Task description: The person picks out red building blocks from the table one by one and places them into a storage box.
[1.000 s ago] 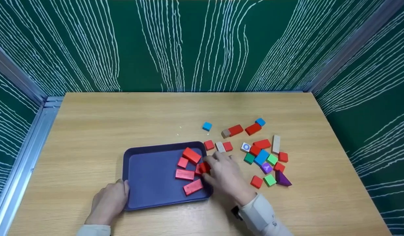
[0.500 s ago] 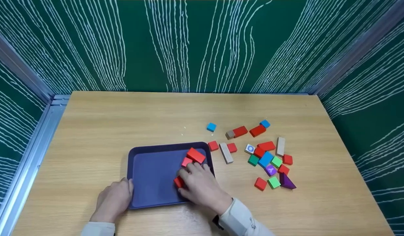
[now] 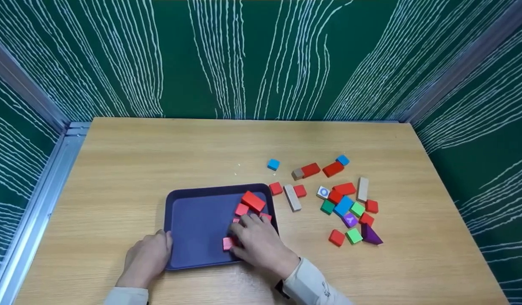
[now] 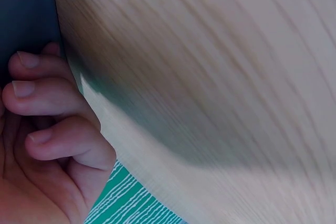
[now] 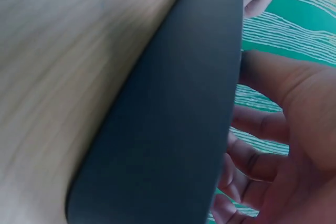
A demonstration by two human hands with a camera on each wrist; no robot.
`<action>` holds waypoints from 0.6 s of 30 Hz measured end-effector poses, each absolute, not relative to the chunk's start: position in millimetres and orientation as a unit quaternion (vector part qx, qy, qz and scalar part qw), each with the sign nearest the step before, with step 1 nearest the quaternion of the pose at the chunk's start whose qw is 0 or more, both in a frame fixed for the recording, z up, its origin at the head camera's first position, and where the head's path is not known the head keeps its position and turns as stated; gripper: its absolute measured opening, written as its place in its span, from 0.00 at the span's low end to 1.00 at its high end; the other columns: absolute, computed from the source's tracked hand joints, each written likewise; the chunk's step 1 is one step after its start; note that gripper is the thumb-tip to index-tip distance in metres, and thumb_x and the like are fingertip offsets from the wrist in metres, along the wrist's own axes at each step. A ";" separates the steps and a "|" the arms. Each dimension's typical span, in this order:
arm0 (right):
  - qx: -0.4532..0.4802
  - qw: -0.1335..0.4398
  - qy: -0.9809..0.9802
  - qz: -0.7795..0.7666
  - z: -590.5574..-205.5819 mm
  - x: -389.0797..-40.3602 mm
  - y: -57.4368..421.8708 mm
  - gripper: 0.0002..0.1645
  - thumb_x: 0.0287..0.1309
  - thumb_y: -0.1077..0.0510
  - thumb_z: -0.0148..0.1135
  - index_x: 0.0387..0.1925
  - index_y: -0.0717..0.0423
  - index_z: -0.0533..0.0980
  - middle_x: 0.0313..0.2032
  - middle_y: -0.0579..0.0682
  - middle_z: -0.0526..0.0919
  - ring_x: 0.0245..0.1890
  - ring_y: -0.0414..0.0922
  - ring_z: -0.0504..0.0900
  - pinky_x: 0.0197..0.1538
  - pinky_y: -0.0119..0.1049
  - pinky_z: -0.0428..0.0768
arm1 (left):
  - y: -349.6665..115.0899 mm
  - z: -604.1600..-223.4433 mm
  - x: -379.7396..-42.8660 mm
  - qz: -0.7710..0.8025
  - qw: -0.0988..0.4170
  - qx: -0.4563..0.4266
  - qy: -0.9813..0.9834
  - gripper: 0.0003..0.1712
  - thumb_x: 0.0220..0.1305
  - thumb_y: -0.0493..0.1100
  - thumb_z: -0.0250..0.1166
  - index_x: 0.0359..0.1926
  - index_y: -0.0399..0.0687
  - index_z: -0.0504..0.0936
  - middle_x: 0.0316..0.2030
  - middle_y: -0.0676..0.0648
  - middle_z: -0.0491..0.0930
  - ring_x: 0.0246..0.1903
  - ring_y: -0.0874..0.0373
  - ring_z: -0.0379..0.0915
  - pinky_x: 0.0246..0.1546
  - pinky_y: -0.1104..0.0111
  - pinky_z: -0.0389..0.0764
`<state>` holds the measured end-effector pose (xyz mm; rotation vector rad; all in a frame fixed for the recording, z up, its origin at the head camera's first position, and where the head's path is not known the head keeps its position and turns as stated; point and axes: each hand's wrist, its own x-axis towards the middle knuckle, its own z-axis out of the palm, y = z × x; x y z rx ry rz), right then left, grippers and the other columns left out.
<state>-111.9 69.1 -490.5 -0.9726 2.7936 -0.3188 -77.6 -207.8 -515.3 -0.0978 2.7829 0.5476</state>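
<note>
In the head view my left hand grips the left rim of a dark blue tray. The left wrist view shows its curled fingers at the tray's edge. My right hand reaches over the tray's right side, fingers bent down among red blocks. Its thumb lies against a red block; the fingertips are hidden, so a hold cannot be made out. Farther back in the tray lie a red block and a smaller one. In the right wrist view the tray wall hides the fingertips of that hand.
Right of the tray, several coloured blocks lie scattered on the wooden table. Among them are a grey block, a blue block and a purple triangular block. Green panels with white lines stand behind and at the sides.
My right hand has moved left, carrying a red block from the tray's right rim to the blocks inside. That block now sits lower, by the thumb. The left hand stays at the rim.
</note>
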 end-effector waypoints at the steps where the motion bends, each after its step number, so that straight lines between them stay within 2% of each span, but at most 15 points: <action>1: -0.321 0.082 0.937 -0.110 -489.4 -112.1 71.9 0.26 0.58 0.43 0.72 0.54 0.50 0.80 0.46 0.50 0.80 0.45 0.49 0.77 0.54 0.56 0.74 | -207.6 -515.4 -77.7 0.191 0.149 -0.034 0.969 0.23 0.78 0.46 0.44 0.39 0.30 0.77 0.34 0.31 0.81 0.34 0.31 0.80 0.30 0.45 0.78; 9: -0.275 0.058 0.948 -0.152 -483.4 -114.6 117.9 0.25 0.60 0.44 0.71 0.55 0.51 0.80 0.44 0.48 0.78 0.44 0.46 0.75 0.48 0.46 0.73 | -207.1 -515.6 -77.7 0.192 0.162 -0.029 0.967 0.26 0.79 0.46 0.42 0.44 0.25 0.77 0.31 0.32 0.80 0.31 0.34 0.80 0.27 0.48 0.78; 14: -0.229 0.020 0.958 -0.172 -487.9 -112.6 158.2 0.24 0.58 0.45 0.72 0.53 0.49 0.81 0.44 0.46 0.79 0.43 0.45 0.76 0.48 0.45 0.72 | -208.3 -514.4 -78.1 0.187 0.179 -0.032 0.965 0.28 0.79 0.46 0.41 0.47 0.23 0.75 0.35 0.28 0.80 0.33 0.33 0.80 0.29 0.47 0.79; 18: -0.184 0.011 0.965 -0.187 -491.2 -108.8 191.1 0.22 0.56 0.46 0.74 0.51 0.47 0.82 0.47 0.43 0.79 0.46 0.44 0.76 0.50 0.45 0.71 | -209.1 -514.6 -78.8 0.187 0.183 -0.031 0.965 0.27 0.79 0.47 0.41 0.44 0.25 0.76 0.34 0.29 0.80 0.33 0.32 0.80 0.30 0.46 0.78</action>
